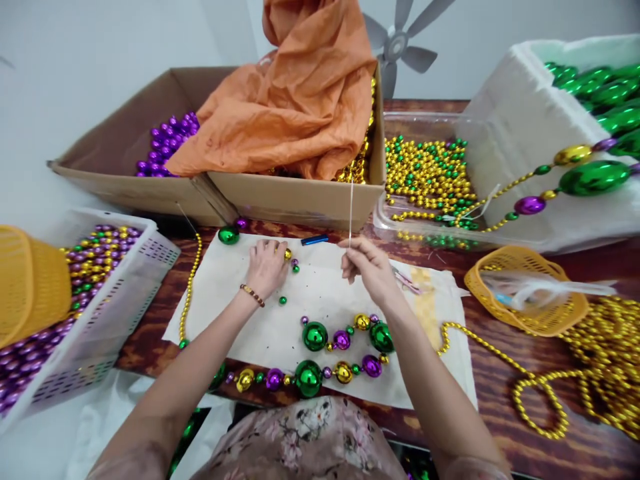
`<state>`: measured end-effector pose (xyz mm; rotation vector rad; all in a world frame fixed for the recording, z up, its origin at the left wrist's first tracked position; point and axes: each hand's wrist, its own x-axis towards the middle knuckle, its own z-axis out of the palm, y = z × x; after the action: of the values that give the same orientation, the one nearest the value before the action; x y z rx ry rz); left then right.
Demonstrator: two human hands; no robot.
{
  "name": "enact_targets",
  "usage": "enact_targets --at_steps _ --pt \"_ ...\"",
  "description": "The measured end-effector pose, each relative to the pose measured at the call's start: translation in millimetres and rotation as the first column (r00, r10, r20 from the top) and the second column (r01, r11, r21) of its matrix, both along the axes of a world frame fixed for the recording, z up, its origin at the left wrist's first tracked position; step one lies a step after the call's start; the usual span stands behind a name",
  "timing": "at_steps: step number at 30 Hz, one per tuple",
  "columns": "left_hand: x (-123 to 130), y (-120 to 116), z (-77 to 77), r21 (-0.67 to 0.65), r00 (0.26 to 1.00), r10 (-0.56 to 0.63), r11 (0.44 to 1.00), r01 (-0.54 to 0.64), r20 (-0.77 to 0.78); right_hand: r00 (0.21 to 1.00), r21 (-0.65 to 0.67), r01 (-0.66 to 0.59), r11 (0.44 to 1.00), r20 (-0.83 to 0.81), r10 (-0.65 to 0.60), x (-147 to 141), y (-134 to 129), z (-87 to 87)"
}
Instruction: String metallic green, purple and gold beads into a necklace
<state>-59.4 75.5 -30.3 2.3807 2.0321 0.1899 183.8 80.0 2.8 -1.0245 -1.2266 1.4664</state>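
My right hand [369, 263] is closed in a pinch on a thin white string [351, 212] that stands straight up from the fingers. My left hand [267, 268] rests on the white cloth [240, 323], its fingers slightly apart and bent down, with the fingertips partly hidden. Beside its fingers lie a gold bead [287, 254] and small purple and green beads [295, 265]. Another small green bead [283, 301] is just below. A strand of large green, purple and gold beads [309, 378] curves across the cloth between my forearms.
A cardboard box [300, 200] with an orange cloth [295, 100] stands behind. Bead bins [425, 180] and a white basket [150, 247] flank the table. Scissors [406, 281], a blue cylindrical object [315, 240], a yellow basket [575, 320] and gold bead strands [540, 400] lie about.
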Motion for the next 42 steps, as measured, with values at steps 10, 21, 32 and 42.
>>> enact_targets --at_steps 10,21,32,42 --pt "4.1 14.4 0.6 -0.016 0.911 0.034 0.999 -0.030 0.411 0.996 -0.073 -0.057 0.996 0.058 0.061 -9.0 -42.0 -49.7" --pt "25.2 -26.0 16.3 -0.452 -0.427 0.462 0.882 0.132 0.777 0.992 -0.087 -0.077 0.993 0.093 0.085 -26.7 -56.0 -64.6" --pt "25.0 -17.5 24.2 -0.349 -0.663 0.327 0.931 0.105 0.673 0.976 0.001 -0.097 0.995 0.195 0.095 -10.7 -77.1 -65.4" --pt "26.5 -11.5 38.3 -0.379 -0.738 0.306 0.923 0.074 0.601 0.966 0.105 -0.123 0.987 0.241 0.095 -14.3 -86.3 -63.1"
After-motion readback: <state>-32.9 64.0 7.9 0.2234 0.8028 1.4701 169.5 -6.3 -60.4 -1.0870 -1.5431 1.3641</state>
